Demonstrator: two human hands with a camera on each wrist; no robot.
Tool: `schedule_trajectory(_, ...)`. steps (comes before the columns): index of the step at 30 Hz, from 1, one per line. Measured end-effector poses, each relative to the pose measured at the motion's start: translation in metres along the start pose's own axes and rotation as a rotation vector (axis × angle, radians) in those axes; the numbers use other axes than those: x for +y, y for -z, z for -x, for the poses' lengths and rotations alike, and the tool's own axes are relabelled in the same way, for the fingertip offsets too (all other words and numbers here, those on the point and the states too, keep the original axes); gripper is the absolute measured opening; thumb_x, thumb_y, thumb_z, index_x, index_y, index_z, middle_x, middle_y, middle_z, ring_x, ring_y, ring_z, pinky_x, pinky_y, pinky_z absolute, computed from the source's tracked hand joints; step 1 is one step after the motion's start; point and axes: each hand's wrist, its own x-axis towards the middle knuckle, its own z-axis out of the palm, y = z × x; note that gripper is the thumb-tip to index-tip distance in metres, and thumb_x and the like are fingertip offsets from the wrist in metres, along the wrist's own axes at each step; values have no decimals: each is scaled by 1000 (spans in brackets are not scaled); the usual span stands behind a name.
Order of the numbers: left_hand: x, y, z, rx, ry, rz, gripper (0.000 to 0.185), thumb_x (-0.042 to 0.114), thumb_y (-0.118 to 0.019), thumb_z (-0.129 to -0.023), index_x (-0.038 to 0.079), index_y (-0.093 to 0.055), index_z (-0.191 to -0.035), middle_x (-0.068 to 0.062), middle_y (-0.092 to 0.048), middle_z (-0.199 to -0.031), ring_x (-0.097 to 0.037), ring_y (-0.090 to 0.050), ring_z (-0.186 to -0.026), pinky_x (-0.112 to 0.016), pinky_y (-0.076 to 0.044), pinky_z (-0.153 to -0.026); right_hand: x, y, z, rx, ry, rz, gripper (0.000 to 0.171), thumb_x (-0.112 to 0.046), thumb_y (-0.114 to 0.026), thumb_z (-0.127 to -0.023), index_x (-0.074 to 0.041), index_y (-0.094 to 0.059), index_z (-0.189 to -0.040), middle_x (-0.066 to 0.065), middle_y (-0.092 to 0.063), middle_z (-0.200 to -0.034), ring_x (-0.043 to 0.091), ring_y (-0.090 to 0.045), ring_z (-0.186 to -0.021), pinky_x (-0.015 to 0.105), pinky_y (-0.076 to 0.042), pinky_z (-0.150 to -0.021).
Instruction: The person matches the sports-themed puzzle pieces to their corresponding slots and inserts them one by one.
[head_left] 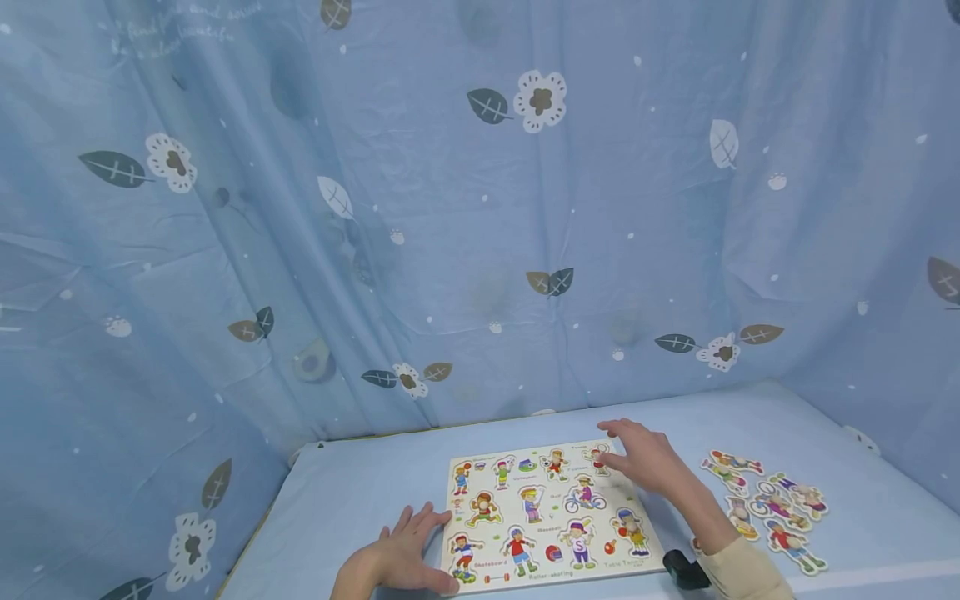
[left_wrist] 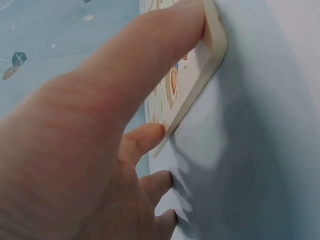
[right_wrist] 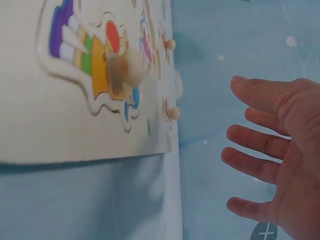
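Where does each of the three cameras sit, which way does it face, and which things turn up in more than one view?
Head: worn on the head, looking forward and down at the puzzle board on the table; both hands show, left hand and right hand.
Left wrist: beside the left hand, looking along it at the board's edge, which the fingers touch.
Right wrist: beside the right hand, facing the board; fingers spread, holding nothing.
Shared: all three views show the board.
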Motion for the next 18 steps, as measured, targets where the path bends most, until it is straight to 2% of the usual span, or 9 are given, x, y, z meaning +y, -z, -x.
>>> schedule_trajectory(4,16,7,16,3,16,-5,98,70,-78,-64,27,-45,-145,-15,-32,-158,-49,-18,-146,-78,-15,-106,4,2,4,-1,-15,-1,50,-27,-74,-89,-6,-60,-132,14,-64,-124,37,-60,-116,65,-41,-95)
schedule_trajectory(11,29,14,32,-8,-7,32,103,72,-77,-62,23,-44,-147,-18,-29,-159,-50,-14,-146,-79,-13,-107,10,20,7,36,-19,-7,46,-24,-70,-92,-4,-59,-132,17,-64,-122,39,-59,-114,67,-41,-92)
schedule_trajectory(18,43,24,44,10,-11,5,88,53,-81,-72,19,-46,-146,-19,-31,-158,-51,-16,-145,-76,-14,-108,32,45,9,79,-93,-15,50,-25,-67,-94,0,-55,-134,25,-60,-126,47,-53,-120,71,-36,-93)
